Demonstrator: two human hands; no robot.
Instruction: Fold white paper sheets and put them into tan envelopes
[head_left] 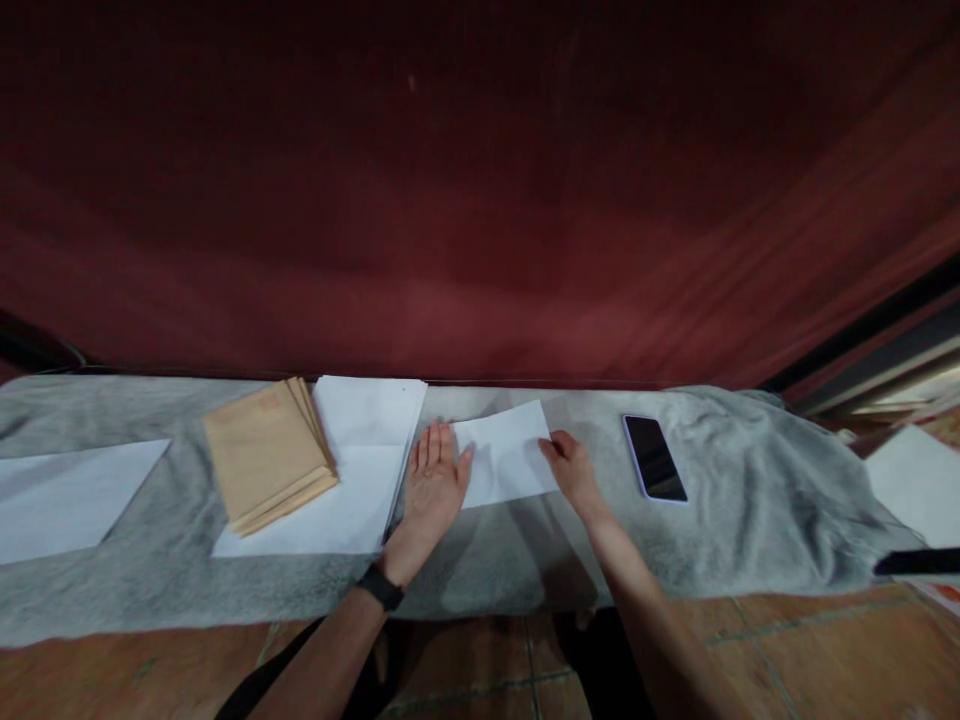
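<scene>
Loose sheet held at one end, with soft cloth beneath

The right hand (571, 470) has a narrow grip, thumb and curled fingers closed on the right edge of a white sheet (506, 455). The left hand (437, 480) is wide, fingers straight, laid flat at the sheet's left edge; how firmly it presses, I cannot tell. The sheet lies midway along the cloth-covered surface (495, 580), between its far and near edges.

With the hold mainly at one end, a sideways pull could swing the sheet askew, and pressing over the rumpled grey cloth could crease it, since the cloth gives and may slide.

Just left of that hand is a stack of paper (360, 500), its pages not quite squared; a nudge from the wrist could fan them further. The brown envelopes (266, 450) rest tilted across it, so dragging the lower pages might send them sliding. The phone (655, 458) lies right of the right hand, apart from it; a wide elbow or tugged cloth could shift it towards the near edge, above the tiled floor (480, 660).
</scene>
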